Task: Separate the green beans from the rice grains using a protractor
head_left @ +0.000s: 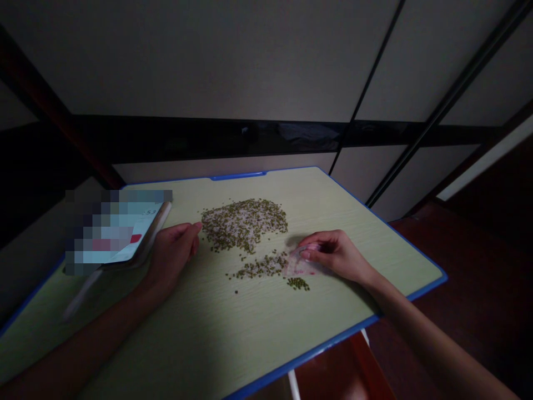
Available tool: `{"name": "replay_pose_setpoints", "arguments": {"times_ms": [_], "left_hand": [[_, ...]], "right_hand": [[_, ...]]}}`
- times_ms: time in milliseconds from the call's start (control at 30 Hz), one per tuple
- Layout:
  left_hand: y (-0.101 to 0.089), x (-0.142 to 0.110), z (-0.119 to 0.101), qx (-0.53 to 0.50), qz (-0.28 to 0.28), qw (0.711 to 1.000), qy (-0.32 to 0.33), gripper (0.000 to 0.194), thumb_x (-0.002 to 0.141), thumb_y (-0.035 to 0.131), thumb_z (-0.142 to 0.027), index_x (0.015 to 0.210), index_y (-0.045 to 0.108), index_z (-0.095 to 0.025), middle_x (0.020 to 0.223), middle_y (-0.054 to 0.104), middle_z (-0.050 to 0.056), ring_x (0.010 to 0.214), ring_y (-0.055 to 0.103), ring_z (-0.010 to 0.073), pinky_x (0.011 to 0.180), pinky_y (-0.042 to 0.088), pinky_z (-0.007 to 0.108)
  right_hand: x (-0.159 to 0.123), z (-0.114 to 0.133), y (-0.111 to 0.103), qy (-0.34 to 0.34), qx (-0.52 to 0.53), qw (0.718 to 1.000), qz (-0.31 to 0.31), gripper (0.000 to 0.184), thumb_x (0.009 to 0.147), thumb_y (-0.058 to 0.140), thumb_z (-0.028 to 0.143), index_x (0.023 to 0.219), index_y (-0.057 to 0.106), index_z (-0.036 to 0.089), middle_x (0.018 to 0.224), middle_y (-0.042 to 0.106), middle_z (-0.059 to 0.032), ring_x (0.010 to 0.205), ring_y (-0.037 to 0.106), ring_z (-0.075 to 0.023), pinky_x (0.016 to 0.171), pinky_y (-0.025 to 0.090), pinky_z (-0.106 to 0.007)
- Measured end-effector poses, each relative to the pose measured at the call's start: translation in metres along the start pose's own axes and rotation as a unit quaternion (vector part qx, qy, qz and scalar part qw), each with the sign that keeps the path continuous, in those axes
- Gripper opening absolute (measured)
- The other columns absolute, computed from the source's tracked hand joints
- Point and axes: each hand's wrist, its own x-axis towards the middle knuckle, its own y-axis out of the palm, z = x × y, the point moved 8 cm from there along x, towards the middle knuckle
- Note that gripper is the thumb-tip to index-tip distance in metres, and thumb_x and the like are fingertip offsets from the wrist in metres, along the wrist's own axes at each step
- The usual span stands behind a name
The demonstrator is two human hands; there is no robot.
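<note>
A big pile of mixed green beans and pale grains [245,221] lies on a light wooden table [216,333] with a blue rim. My left hand [172,253] rests curled at the pile's left edge, one finger touching the grains. My right hand [335,255] pinches a small clear plastic bag [300,261] against the table, right of a smaller patch of green beans [262,268]. A tiny cluster of beans [298,284] lies just below the bag.
A phone [125,230] with a lit screen lies at the table's left, near my left hand. A pale thin stick [81,297] lies below it. Behind the table are dark frames and wall panels; dark reddish floor shows at the right.
</note>
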Motion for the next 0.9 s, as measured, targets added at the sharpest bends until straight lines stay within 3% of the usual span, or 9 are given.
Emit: {"name": "replay_pose_setpoints", "arguments": {"times_ms": [467,733,833,900], "left_hand": [[0.001,0.000,0.003,-0.008,0.005,1.000,-0.009,0.038,0.073,0.050,-0.038,0.041,0.041,-0.020,0.035,0.038,-0.007,0.037,0.034,0.0083,0.043,0.026,0.023],[0.001,0.002,0.004,-0.007,0.006,1.000,-0.011,0.038,0.072,0.050,-0.039,0.041,0.041,-0.020,0.034,0.038,-0.007,0.037,0.034,0.0081,0.042,0.026,0.023],[0.002,0.002,0.003,-0.006,0.007,1.000,-0.008,0.038,0.072,0.050,-0.039,0.040,0.040,-0.020,0.034,0.037,-0.008,0.036,0.033,0.0081,0.042,0.026,0.023],[0.002,0.001,0.002,-0.005,0.007,1.000,-0.005,0.038,0.072,0.049,-0.038,0.040,0.040,-0.020,0.034,0.036,-0.008,0.036,0.033,0.0081,0.043,0.027,0.023]], "right_hand": [[-0.001,0.004,0.018,-0.009,0.016,0.997,0.070,0.013,0.068,0.069,0.024,0.079,0.072,0.018,0.066,0.067,-0.0012,0.054,0.054,-0.0091,0.049,0.041,-0.022],[-0.003,0.007,0.023,-0.013,0.049,0.994,0.100,0.014,0.062,0.074,0.021,0.075,0.073,0.018,0.058,0.063,0.0015,0.048,0.049,-0.0075,0.046,0.038,-0.021],[-0.003,0.008,0.018,0.013,0.074,0.995,0.066,0.014,0.059,0.074,0.021,0.073,0.071,0.019,0.055,0.061,0.0027,0.045,0.047,-0.0065,0.043,0.036,-0.020],[-0.005,0.007,0.007,0.031,0.071,0.997,0.003,0.014,0.058,0.074,0.022,0.070,0.069,0.018,0.054,0.061,0.0024,0.043,0.047,-0.0064,0.041,0.036,-0.020]]}}
